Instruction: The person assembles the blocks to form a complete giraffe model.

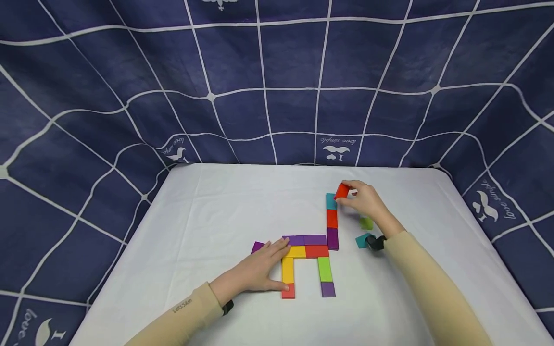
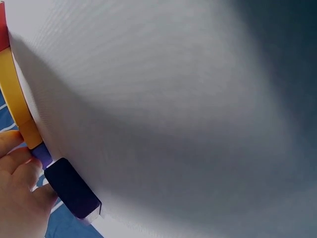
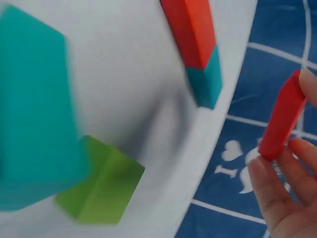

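My right hand (image 1: 365, 201) pinches a red block (image 1: 342, 191) between thumb and fingers, above the table beside the upper end of a block column. That column has a teal block (image 1: 331, 202) at its far end, then a red block (image 1: 332, 218) and a purple block (image 1: 333, 239). In the right wrist view the held red block (image 3: 283, 116) is tilted. My left hand (image 1: 259, 266) lies with extended fingers at the left side of the flat block figure, fingertips by a yellow block (image 1: 297, 252), thumb at a lower red block (image 1: 288, 291).
Right of the column lie a loose teal block (image 1: 362, 240) and a green block (image 1: 366, 223), with another red piece (image 1: 354, 193) mostly behind the right hand. A purple block (image 1: 257, 247) shows past the left fingers. Dark blue cloth (image 1: 290, 110) surrounds the white table (image 1: 216, 202).
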Action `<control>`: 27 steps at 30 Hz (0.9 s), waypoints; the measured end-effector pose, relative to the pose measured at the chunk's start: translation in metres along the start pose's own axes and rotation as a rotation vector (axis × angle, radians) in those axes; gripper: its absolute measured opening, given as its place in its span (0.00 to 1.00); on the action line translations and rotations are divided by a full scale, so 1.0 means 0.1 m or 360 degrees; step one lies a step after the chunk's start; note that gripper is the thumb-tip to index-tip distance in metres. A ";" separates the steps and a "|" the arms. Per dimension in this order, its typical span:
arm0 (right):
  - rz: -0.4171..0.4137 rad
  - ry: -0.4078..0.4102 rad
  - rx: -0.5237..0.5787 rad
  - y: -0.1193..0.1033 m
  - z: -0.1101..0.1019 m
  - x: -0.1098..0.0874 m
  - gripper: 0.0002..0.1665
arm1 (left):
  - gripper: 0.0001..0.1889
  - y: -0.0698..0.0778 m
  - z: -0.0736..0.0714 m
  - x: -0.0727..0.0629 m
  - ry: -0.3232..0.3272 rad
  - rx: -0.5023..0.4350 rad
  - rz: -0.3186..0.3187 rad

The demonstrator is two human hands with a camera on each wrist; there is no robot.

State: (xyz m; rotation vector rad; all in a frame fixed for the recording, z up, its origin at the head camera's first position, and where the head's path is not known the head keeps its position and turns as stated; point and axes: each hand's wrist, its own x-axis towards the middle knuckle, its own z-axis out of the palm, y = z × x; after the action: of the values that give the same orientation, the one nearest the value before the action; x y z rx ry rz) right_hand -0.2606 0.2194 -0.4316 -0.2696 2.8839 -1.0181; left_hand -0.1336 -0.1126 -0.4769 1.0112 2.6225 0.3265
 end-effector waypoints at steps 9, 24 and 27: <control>0.0114 0.0069 -0.0082 0.12 0.16 0.46 0.38 | 0.53 0.01 0.02 -0.02 0.0013 -0.0025 0.0011; 0.0173 0.0126 -0.0335 0.22 0.34 0.48 0.21 | 0.53 -0.03 0.04 -0.01 0.0027 0.0022 0.0023; 0.0213 0.0113 -0.0346 0.19 0.35 0.48 0.24 | 0.53 -0.03 0.04 -0.01 0.0024 0.0022 0.0021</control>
State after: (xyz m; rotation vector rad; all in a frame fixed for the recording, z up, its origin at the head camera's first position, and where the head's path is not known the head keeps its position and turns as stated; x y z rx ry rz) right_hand -0.3056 0.2037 -0.4713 -0.0514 3.0299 -0.7080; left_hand -0.1336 -0.1153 -0.4813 1.0347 2.6362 0.3210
